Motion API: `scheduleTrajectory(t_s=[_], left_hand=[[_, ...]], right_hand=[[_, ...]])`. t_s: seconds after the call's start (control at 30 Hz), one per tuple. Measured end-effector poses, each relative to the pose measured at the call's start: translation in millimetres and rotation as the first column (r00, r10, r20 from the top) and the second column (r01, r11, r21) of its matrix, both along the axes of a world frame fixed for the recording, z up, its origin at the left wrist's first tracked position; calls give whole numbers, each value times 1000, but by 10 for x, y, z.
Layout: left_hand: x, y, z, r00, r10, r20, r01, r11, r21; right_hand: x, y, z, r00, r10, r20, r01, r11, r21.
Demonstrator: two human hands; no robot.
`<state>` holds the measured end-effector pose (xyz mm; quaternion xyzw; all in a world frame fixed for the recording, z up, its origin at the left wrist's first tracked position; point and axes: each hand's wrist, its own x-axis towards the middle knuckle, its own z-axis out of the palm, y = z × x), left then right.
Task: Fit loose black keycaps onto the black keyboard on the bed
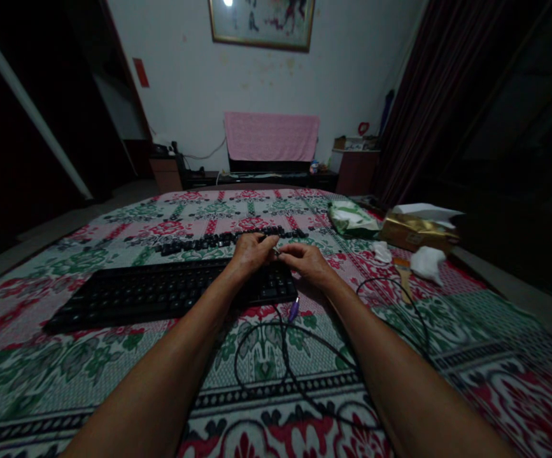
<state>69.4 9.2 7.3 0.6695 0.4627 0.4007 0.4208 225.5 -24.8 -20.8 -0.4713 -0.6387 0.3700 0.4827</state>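
Note:
A black keyboard [146, 289] lies on the patterned tablecloth, its right end beneath my hands. My left hand [253, 253] is over the keyboard's upper right part, thumb and fingers pinched toward the right. Fingertips together, my right hand [308, 262] meets it just beyond the keyboard's right edge. Between the two sets of fingertips is a small shiny piece [276, 252], too small to name. Loose black keycaps [209, 242] lie in a long row behind the keyboard. Close to its lower right corner rests a purple plug-like piece [294, 310] with a shiny tip.
A black cable [285, 356] loops over the cloth in front and to the right. At right are a flat brush [403, 280], crumpled white tissues [427, 264], a gold tissue box [416, 234] and a green-white packet [352, 219]. A pink cloth [272, 137] hangs near the far wall.

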Motion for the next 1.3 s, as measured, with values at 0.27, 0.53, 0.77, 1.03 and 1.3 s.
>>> scheduleTrajectory(t_s=[0.27,0.53,0.77,1.03,1.3], left_hand=[[3,-34,39,1000,-12,-17,11,1000,-21],[53,-83,70,1000,-5,-14,7,997,82],[66,-47,-28,1000,5,-8,-4,991,131],[37,79,-124,993,110,46,-116,984,138],[4,151,-153,990,103,96,-112,989,96]], right_hand=[[120,6,-20,993,96,-68,-105,984,-141],[166,-32,126,993,101,-59,-110,981,-161],[67,-25,73,1000,-1,-15,-1,991,-133],[51,22,9,996,-70,51,79,979,-187],[245,61,-141,558,-483,675,400,869,291]])
